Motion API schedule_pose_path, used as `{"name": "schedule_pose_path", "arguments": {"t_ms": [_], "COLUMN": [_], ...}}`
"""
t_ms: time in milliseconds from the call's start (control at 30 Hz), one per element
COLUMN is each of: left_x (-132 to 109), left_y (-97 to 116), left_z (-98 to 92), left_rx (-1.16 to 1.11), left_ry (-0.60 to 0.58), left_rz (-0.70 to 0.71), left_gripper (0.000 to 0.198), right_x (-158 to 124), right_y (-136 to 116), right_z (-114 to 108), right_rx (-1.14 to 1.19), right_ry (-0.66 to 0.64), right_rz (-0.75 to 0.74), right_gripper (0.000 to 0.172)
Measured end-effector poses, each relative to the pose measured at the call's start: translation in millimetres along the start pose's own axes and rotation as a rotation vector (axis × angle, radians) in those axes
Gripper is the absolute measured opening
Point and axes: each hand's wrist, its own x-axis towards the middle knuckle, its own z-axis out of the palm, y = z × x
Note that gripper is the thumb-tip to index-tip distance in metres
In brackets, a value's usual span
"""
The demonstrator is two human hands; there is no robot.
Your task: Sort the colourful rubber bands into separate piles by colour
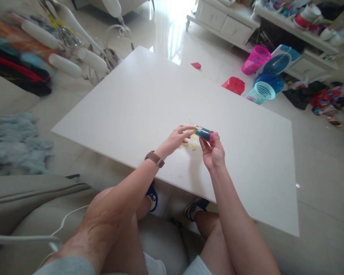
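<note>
A small clear cylinder point(203, 132) with dark and blue contents and a pink end is held above the white table. The fingers of my right hand point(214, 153) are closed around its pink end, and the tube lies tilted, its other end pointing left. My left hand point(177, 139) has its fingers stretched out towards that left end; whether the fingertips touch it I cannot tell. Small yellow pieces point(193, 146) lie on the tabletop beneath, partly hidden by my left fingers. A brown-strapped watch point(155, 158) is on my left wrist.
The white table point(117, 103) spans the middle, its near edge close to my knees. On the floor beyond stand a pink basket point(255, 60), a light blue basket point(260, 93) and a red container point(235, 85). A white chandelier point(65, 65) appears upper left.
</note>
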Motion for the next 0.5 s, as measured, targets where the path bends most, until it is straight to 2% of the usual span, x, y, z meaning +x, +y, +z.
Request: {"name": "schedule_pose_path", "arguments": {"t_ms": [100,233,367,500], "left_x": [-1.7,-0.2,2.9,2.4], "left_y": [-0.2,-1.5,-5.6,-9.2], "left_z": [-1.7,-4.1,-2.2,-0.2], "left_rx": [0.078,0.119,0.086,-0.012], "left_ry": [-0.1,-0.151,-0.083,0.003], "left_rz": [0.026,0.054,0.078,0.026], "left_gripper": [0.037,0.037,0.035,0.04], "right_x": [-2.2,-5.8,-6.0,-4.8], "right_y": [0.4,1.8,1.6,2.4], "right_z": [0.3,-0.7,-1.2,-0.9], "right_rx": [0.001,-0.019,-0.043,-0.068], "right_ry": [-0.005,-0.037,-0.062,-0.067], "right_rz": [0.014,0.034,0.019,0.002], "right_gripper": [0.031,0.028,0.031,0.04]}}
